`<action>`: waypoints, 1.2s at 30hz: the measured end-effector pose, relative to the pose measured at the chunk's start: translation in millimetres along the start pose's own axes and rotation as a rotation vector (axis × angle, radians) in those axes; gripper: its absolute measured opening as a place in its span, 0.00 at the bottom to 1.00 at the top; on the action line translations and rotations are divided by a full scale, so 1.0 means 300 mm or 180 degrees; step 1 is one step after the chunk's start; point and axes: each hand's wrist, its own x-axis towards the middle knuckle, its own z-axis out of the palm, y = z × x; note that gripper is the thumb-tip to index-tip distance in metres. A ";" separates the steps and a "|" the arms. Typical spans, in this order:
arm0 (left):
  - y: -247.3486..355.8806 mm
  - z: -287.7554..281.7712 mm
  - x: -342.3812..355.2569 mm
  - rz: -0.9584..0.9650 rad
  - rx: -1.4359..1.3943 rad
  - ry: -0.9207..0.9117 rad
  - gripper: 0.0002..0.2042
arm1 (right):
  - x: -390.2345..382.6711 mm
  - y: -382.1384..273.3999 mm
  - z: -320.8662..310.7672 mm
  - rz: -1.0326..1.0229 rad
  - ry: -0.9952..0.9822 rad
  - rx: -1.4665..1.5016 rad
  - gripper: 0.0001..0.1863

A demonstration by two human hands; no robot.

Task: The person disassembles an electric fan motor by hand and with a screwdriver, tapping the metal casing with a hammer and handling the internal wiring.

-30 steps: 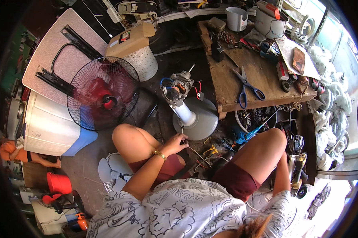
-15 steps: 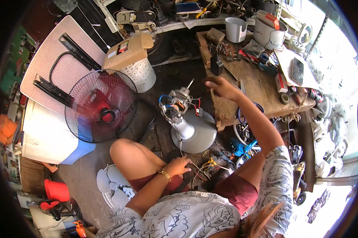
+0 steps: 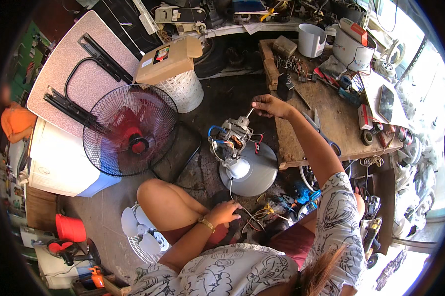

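A stripped fan motor with blue, red and white wires stands on a white column over a round grey base. My right hand pinches the thin metal shaft at its top. My left hand is low between my knees, fingers loosely bent and apart, beside pale cords. A blue tool and other small parts lie right of the base. Blue-handled scissors lie on the wooden bench behind my right arm.
A red fan, folded table and white hamper stand left. The wooden bench holds parts and containers. Detached fan blades lie by my left knee. A person in orange is at far left.
My right hand came up from beside my right thigh to the top of the motor and closed on its shaft. My left hand moved slightly down from the base.
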 end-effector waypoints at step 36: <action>-0.036 0.046 0.020 0.0295 0.0066 0.0299 0.19 | -0.003 -0.014 -0.017 0.0430 0.0205 -0.0079 0.26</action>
